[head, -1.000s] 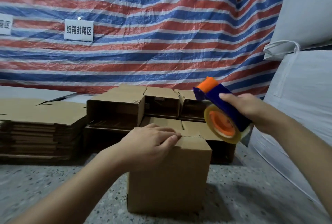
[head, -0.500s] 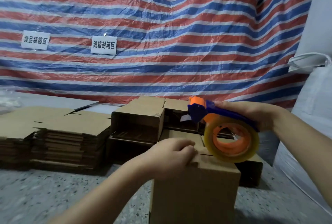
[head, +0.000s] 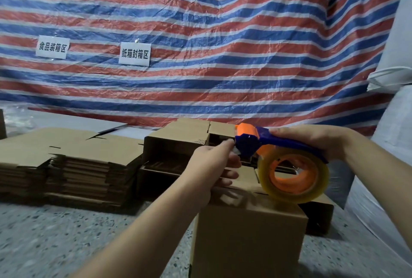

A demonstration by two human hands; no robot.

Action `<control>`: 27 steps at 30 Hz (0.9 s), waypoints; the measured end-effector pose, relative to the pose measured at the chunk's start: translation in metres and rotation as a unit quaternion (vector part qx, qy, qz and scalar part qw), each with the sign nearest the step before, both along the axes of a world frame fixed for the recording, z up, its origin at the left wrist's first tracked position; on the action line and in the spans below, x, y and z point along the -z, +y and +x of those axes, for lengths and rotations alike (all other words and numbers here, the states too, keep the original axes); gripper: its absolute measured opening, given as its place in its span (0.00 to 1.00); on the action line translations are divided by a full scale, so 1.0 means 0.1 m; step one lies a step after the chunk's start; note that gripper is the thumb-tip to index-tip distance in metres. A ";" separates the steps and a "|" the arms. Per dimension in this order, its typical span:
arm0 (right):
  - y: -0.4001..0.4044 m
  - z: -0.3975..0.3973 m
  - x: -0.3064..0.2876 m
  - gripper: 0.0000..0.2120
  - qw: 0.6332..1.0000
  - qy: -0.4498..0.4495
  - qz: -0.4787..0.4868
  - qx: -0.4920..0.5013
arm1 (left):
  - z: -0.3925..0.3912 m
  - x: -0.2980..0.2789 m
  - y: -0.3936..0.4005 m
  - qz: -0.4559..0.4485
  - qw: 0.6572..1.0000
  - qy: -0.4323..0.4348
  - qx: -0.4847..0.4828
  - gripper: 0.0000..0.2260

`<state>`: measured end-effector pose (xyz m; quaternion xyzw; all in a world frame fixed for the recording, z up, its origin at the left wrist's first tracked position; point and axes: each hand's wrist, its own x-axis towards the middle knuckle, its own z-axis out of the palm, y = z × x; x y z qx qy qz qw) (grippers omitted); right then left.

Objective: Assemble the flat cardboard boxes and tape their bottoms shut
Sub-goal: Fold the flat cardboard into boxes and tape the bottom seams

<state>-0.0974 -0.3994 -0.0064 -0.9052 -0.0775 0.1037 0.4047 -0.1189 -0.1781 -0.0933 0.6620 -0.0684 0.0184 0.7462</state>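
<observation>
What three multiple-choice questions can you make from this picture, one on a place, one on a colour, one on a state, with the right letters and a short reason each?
1. Where is the stack of flat cardboard?
A. left of the box being taped
B. on top of that box
C. in the right hand

2. What colour is the handle of the tape dispenser?
A. green
B. blue
C. black

3. What is the left hand doing?
A. hanging idle at the side
B. lying flat on the floor
C. reaching with its fingertips to the front end of the dispenser

Answers:
1 A: the stack lies on the floor left of the box.
2 B: the handle in the right hand is blue, with orange parts.
3 C: its fingertips meet the dispenser's front end above the box.
</observation>
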 end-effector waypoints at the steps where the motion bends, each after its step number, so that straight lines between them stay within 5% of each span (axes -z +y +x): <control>1: 0.01 0.00 0.00 0.39 1.000 -0.004 -0.007 -0.001 | -0.01 0.01 -0.01 0.007 1.000 -0.015 -0.013 0.11; 7: 0.10 0.02 -0.05 0.35 0.997 -0.005 -0.068 -0.032 | 0.03 0.04 0.13 0.038 0.994 -0.067 -0.080 0.15; 19: 0.17 0.04 -0.31 0.42 0.981 0.023 -0.195 -0.007 | 0.08 0.36 0.51 -0.039 0.991 0.017 -0.130 0.12; 27: 0.22 0.09 -0.10 0.42 0.994 0.023 -0.108 0.006 | 0.25 0.56 0.62 -0.066 0.989 0.058 -0.116 0.11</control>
